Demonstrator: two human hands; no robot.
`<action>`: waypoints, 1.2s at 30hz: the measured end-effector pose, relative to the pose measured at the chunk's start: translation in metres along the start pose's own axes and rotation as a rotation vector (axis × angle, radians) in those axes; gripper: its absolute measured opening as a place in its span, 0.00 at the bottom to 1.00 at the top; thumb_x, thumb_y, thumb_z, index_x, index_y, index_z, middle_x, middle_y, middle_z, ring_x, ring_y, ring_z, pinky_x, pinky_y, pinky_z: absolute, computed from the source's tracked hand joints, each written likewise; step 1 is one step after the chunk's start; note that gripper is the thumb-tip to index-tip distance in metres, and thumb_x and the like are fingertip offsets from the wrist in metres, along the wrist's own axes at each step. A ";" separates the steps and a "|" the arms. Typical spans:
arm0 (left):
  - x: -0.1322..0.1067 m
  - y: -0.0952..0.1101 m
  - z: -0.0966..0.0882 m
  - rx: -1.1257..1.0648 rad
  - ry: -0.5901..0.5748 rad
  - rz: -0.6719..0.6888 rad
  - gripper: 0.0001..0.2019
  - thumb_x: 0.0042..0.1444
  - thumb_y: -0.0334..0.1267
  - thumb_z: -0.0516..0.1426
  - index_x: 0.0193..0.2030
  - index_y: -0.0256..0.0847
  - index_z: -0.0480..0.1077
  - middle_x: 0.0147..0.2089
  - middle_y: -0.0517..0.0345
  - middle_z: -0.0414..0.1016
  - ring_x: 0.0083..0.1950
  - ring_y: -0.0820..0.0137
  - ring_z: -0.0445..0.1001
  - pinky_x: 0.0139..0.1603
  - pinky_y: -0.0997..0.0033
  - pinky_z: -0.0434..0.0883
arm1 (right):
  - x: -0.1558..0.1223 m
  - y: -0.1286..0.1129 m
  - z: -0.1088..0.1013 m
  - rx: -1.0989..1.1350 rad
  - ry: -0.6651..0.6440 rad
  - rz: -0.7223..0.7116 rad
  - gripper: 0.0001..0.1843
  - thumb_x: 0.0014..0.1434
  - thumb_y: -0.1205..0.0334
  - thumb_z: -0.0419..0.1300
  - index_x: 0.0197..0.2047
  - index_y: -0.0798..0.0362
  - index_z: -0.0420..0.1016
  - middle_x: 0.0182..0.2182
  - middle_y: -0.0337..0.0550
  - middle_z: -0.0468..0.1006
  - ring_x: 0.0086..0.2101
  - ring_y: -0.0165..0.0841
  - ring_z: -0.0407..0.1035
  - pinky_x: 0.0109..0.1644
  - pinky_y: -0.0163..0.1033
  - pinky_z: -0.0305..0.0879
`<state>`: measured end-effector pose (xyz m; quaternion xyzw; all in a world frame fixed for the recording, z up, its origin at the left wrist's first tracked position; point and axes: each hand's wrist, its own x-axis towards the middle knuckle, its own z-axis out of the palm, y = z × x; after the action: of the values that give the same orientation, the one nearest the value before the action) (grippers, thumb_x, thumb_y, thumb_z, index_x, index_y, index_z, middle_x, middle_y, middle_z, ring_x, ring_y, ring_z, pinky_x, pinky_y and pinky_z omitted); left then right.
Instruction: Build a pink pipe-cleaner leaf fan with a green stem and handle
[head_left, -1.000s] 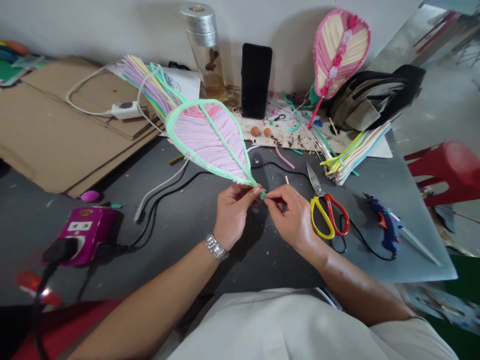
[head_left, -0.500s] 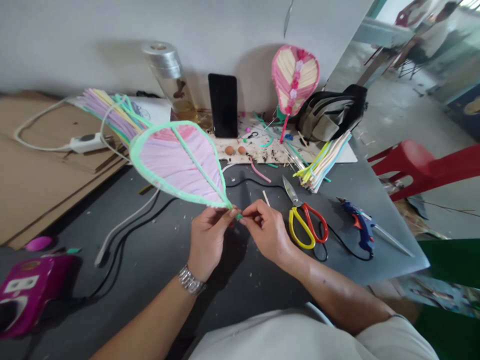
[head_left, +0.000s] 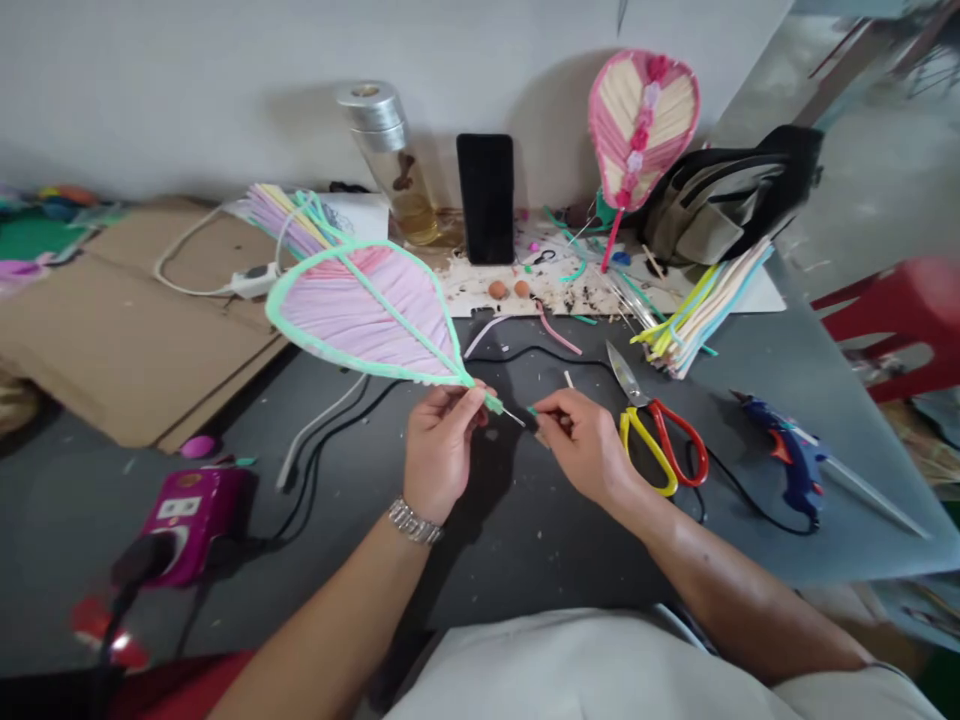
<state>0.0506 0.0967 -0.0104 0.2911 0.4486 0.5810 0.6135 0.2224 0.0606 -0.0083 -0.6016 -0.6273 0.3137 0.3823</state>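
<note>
Grey counter (head_left: 517, 570) against a white wall here; glass bottle (head_left: 386, 165) with a silver lid holds amber liquid and a dark lump; pink leaf-shaped craft (head_left: 367, 315) with a green edge is up over the counter, long axis running from its wide end at upper left down to the pointed tip at right; left hand (head_left: 439, 455) has fingers (head_left: 469, 398) clamped on that tip; right hand (head_left: 581, 440) pinches a small green bit (head_left: 532, 411) just beside it.

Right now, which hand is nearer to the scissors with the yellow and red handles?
Right. The right hand is just beside the scissors, on their left in view. The left hand is farther away, past the right hand, holding the pink leaf-shaped frame.
</note>
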 end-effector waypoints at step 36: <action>-0.021 -0.003 0.011 0.228 0.018 0.036 0.09 0.45 0.40 0.71 0.31 0.38 0.81 0.32 0.54 0.83 0.32 0.69 0.77 0.36 0.71 0.72 | -0.009 -0.027 0.013 -0.145 0.168 -0.298 0.07 0.63 0.70 0.56 0.33 0.51 0.70 0.31 0.42 0.74 0.31 0.31 0.67 0.35 0.37 0.64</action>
<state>0.0634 0.0781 -0.0036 0.3618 0.5121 0.5399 0.5616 0.1975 0.0502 0.0072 -0.5521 -0.6964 0.1561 0.4311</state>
